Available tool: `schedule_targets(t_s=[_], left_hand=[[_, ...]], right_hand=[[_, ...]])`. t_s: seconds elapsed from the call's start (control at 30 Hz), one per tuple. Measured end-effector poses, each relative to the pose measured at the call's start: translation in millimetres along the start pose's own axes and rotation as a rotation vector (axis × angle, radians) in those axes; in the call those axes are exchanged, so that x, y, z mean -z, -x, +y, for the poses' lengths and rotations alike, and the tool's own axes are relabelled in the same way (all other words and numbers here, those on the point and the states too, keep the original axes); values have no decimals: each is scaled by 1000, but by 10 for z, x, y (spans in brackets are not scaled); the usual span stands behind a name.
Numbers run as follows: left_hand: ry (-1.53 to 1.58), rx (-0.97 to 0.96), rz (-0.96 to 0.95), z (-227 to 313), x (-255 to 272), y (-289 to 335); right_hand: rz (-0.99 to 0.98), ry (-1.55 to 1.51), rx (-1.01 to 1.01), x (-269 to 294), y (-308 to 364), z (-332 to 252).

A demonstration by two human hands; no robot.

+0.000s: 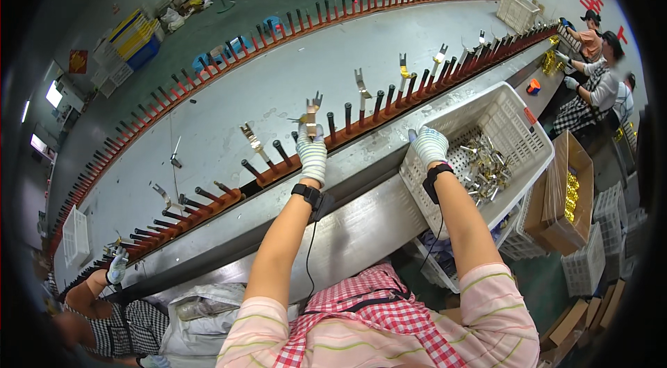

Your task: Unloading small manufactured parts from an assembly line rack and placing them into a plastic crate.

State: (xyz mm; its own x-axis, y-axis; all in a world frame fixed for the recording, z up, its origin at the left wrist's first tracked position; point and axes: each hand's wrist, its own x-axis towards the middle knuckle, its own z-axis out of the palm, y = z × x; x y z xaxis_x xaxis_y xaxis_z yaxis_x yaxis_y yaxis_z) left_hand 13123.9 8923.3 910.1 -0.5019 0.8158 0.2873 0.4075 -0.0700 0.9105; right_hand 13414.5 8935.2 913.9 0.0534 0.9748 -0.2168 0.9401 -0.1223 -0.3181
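My left hand (312,156), in a striped white glove with grey fingertips, is closed on a shiny flat metal piece (310,120) at the row of dark-tipped red pegs (349,118). A forked end sticks up just behind it. My right hand (429,145), gloved alike, is over the left wall of a white plastic basket (479,99). Its thumb stands apart from the fingers, and nothing shows in it. Loose metal pieces (486,168) lie in the basket. More forked metal pieces (362,90) stand on pegs nearby.
The peg line loops around a grey metal table (243,97). A cardboard box (559,194) with gold-coloured parts and stacked white crates (583,257) are at right. A co-worker's gloved hand (118,267) works at far left; several people (597,83) sit at far right. A cable hangs from each wrist.
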Motion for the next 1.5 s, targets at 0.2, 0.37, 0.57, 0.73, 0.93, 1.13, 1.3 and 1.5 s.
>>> schedule_targets(t_s=[0.2, 0.37, 0.57, 0.73, 0.93, 1.13, 1.3, 1.5], left_hand=[[395, 19, 134, -319, 126, -492], [274, 10, 22, 711, -308, -191], [1014, 41, -423, 1262, -932, 271], [1211, 560, -573, 967, -1580, 349], [526, 339, -166, 695, -2353, 218], [352, 155, -42, 512, -2748, -72], [471, 165, 70, 315, -2978, -214], [981, 294, 186, 383, -2934, -425]], right_hand=[[26, -25, 53, 152, -327, 118], [35, -3, -4, 148, -557, 635], [42, 8, -1, 232, -839, 917], [-11, 5, -11, 364, -1021, 1060], [28, 6, -8, 412, -1233, 1403], [46, 3, -8, 518, -1483, 1604], [-11, -18, -19, 655, -1668, 1769], [7, -10, 5, 765, -1906, 1940]])
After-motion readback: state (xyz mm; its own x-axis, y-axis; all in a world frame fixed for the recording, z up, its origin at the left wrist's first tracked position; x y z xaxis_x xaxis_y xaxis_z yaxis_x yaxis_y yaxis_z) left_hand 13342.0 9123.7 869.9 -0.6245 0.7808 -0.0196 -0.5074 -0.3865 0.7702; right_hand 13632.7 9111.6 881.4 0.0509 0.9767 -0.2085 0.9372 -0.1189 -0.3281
